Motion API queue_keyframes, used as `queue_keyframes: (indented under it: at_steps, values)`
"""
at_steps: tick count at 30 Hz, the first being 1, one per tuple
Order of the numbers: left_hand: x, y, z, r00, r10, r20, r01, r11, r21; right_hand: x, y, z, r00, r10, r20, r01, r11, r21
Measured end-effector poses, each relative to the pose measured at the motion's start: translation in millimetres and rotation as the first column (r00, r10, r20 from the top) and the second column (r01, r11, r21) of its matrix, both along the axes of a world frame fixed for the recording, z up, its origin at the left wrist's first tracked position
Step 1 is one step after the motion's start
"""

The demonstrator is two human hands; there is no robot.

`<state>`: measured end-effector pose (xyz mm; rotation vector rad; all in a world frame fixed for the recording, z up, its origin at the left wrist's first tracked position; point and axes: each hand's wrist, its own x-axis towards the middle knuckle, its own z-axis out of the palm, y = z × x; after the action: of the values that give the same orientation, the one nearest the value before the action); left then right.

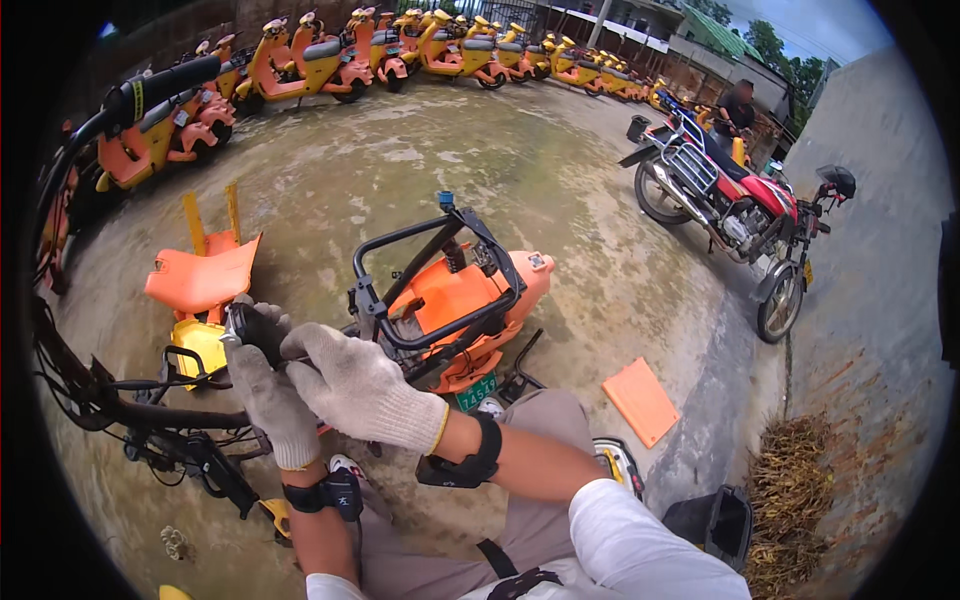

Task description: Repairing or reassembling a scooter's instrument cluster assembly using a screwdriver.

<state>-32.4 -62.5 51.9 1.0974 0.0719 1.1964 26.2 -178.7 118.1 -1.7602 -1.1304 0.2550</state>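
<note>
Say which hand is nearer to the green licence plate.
Right. In this view, the right hand is left of the green licence plate; the left hand is farther left.

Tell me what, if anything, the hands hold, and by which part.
The left hand holds a dark object, gripped place unclear; for the right hand, I cannot tell.

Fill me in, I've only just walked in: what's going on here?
A person's gloved left hand holds a small dark part beside a partly stripped orange scooter, the right hand close against that part; finer detail is hidden. A loose orange panel lies on the ground. More scooters stand behind.
</note>
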Motion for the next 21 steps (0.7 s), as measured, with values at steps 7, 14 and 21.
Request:
queue_keyframes:
  at_steps: [7,14,21]
  values:
    - [9,-5,2,0.997,-0.03,0.07,0.028,0.999,0.026,12,-5,10,0.991,0.025,0.131,0.013,0.96,-0.281]
    - [6,-6,5,1.0,0.0,-0.007,0.001,0.998,0.069,5,-6,1,0.995,-0.049,0.086,0.053,0.998,-0.036]
    - [6,-6,5,0.997,-0.068,0.043,0.067,0.998,0.022,10,-9,-7,0.999,0.025,0.023,-0.026,1.0,0.013]
